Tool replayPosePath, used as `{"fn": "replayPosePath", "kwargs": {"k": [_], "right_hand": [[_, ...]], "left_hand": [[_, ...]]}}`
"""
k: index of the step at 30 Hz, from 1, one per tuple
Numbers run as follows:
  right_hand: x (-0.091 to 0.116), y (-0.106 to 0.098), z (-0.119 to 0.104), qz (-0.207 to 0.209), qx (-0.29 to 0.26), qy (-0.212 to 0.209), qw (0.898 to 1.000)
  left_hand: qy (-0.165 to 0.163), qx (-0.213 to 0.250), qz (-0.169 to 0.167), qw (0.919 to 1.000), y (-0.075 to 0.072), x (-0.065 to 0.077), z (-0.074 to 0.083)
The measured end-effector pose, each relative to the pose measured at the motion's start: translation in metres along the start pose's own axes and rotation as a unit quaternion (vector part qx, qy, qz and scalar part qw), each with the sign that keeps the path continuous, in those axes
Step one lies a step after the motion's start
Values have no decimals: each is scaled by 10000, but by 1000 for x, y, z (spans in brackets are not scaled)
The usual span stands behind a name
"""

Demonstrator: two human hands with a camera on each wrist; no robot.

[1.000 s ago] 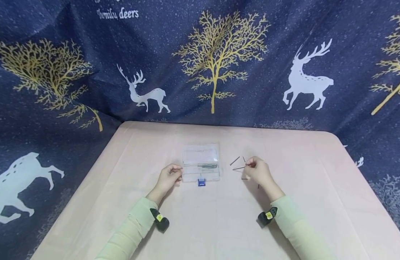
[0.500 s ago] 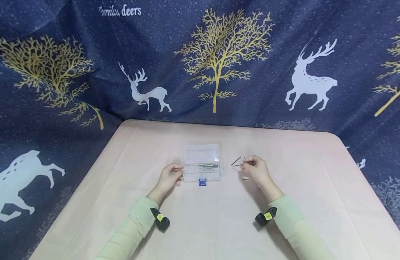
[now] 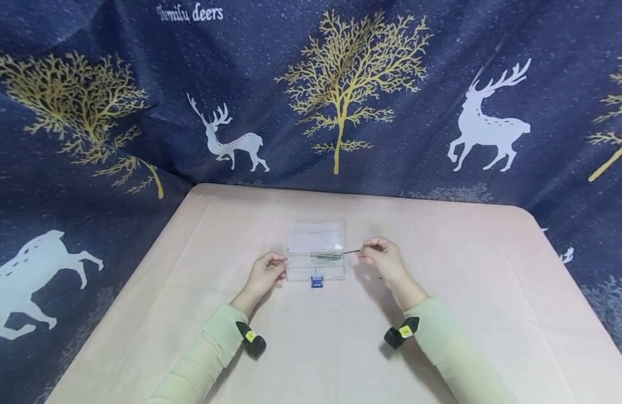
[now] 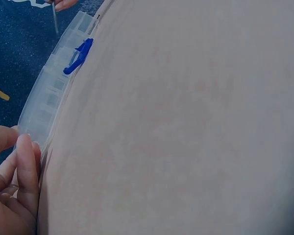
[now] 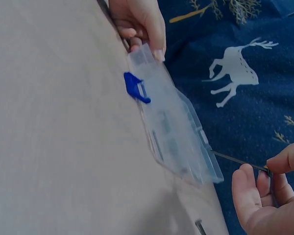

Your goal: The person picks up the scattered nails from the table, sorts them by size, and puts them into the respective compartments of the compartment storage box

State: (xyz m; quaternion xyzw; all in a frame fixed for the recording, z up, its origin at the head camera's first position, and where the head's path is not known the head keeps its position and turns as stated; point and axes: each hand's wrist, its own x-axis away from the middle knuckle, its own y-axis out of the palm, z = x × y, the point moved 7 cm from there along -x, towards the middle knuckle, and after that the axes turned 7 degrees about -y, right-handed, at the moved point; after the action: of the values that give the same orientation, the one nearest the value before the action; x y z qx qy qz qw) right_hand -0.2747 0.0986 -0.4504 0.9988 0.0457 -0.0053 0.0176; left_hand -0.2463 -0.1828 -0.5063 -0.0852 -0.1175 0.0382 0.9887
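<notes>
A clear plastic box (image 3: 296,274) lies on the table, its lid (image 3: 313,238) raised at the back and its blue latch (image 3: 317,281) facing front. Several thin nails (image 3: 326,257) rest in its rear compartment. My left hand (image 3: 265,274) pinches the box's left end between thumb and fingers. At the box's right side, my right hand (image 3: 386,261) pinches a dark nail (image 5: 240,160) by its head end. Its tip points left and overlaps the box's right edge in the right wrist view. A second dark piece shows below the fingers there.
Another nail (image 5: 200,226) lies on the table near the right hand. The pale pink tablecloth (image 3: 321,348) spreads around the box. A dark blue cloth (image 3: 270,56) with deer and trees hangs behind the table.
My right hand has moved left from the loose nails to the box's right side, bringing a nail with it. My left hand keeps its place at the box's left end.
</notes>
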Motion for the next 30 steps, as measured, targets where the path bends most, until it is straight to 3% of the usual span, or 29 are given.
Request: {"fn": "replayPosePath", "kwargs": {"k": [12, 16, 23, 30], "right_hand": [[-8, 35, 9, -323, 394, -12, 9987], [-12, 43, 12, -472, 600, -7, 9971], [-15, 49, 14, -510, 1327, -292, 9894], [-16, 50, 9, -474, 1840, -346, 9812]], "left_hand": [[17, -83, 78, 9999, 1, 3, 3], [46, -144, 38, 9999, 1, 11, 14], [6, -97, 38, 9999, 2, 1, 0], [30, -133, 106, 9999, 1, 1, 1]]}}
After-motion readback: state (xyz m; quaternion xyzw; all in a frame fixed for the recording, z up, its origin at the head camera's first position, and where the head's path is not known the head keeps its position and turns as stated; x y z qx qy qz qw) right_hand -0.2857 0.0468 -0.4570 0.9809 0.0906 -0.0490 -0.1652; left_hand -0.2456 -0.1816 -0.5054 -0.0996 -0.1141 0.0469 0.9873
